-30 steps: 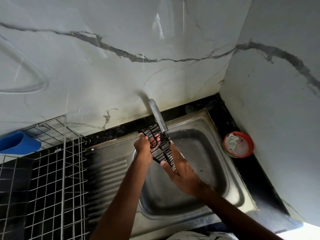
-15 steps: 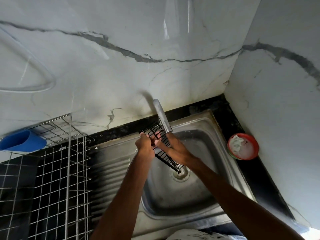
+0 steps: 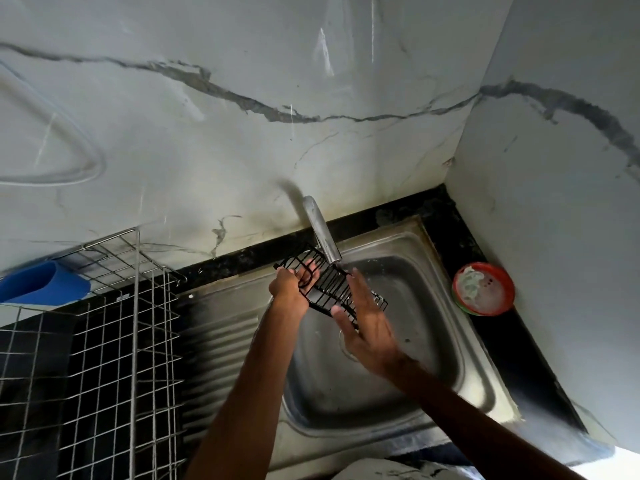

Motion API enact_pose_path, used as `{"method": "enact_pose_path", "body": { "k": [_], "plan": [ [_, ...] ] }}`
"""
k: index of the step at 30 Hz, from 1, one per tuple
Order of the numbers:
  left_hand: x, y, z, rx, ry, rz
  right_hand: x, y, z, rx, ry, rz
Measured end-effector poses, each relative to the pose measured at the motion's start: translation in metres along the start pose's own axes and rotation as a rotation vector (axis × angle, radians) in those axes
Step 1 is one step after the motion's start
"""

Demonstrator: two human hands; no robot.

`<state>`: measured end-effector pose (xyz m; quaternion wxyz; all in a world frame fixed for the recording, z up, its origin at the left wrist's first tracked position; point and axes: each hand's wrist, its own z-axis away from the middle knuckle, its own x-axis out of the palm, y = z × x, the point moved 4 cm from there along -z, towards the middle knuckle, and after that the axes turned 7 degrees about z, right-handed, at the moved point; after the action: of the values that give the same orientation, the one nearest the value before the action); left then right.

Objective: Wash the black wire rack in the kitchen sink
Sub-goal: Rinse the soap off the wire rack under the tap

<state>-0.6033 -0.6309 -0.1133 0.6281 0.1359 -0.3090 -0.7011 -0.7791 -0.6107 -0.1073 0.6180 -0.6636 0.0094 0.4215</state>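
Left hand: our left hand [image 3: 287, 291] grips the left end of the black wire rack [image 3: 327, 287], with the fingers curled through its wires.
Rack: we hold it in the air above the sink [image 3: 491, 382], tilted so that its right end sits lower. Its upper edge is just under the mouth of the tap [image 3: 320, 233].
Right hand: our right hand [image 3: 370, 327] is spread flat with the fingers straight. It lies against the lower right part of the rack and grasps nothing. It is blurred, so we cannot tell how firmly it presses.
Blue holder: at the far left, a blue plastic holder [image 3: 41, 285] hangs on the top edge of the silver wire drainer [image 3: 121, 306].
Silver wire drainer: it stands upright on the black counter [image 3: 512, 358], left of the sink.
Draining board: the ribbed steel board [image 3: 214, 341] lies between the drainer and the basin, under our left forearm.
Tap: it comes out of the marbled wall [image 3: 242, 133] and slopes down over the basin.
Red dish: a round red dish [image 3: 483, 288] with white suds in it sits on the counter right of the sink, in the corner.
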Motion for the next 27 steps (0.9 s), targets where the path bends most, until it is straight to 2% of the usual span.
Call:
{"method": "enact_pose_path", "body": {
  "k": [2,6,10,13,17,21,25,27],
  "plan": [
    [0.004,-0.001,-0.001,-0.004,-0.002,-0.015,-0.004,-0.002,-0.011,0.004,0.029,0.001],
    [0.007,-0.006,-0.002,-0.006,0.003,-0.052,-0.006,-0.021,-0.025,-0.056,-0.054,-0.018],
    [0.002,-0.002,-0.007,0.015,0.022,-0.118,-0.020,-0.037,-0.041,-0.013,-0.091,-0.110],
    [-0.006,0.001,-0.003,0.025,0.029,-0.033,-0.013,-0.031,-0.046,0.057,-0.122,-0.181],
    [-0.014,0.000,0.010,0.019,0.037,0.093,0.001,0.001,-0.033,0.039,-0.111,-0.180],
    [-0.020,-0.005,0.026,0.028,0.061,0.170,0.004,0.042,-0.022,0.162,-0.140,-0.198],
    [-0.022,-0.020,0.041,0.034,0.093,0.262,-0.002,0.040,-0.031,0.234,-0.220,-0.257],
    [-0.017,-0.023,0.043,-0.020,0.074,0.392,-0.004,0.038,-0.043,0.261,-0.241,-0.338]
  ]
}}
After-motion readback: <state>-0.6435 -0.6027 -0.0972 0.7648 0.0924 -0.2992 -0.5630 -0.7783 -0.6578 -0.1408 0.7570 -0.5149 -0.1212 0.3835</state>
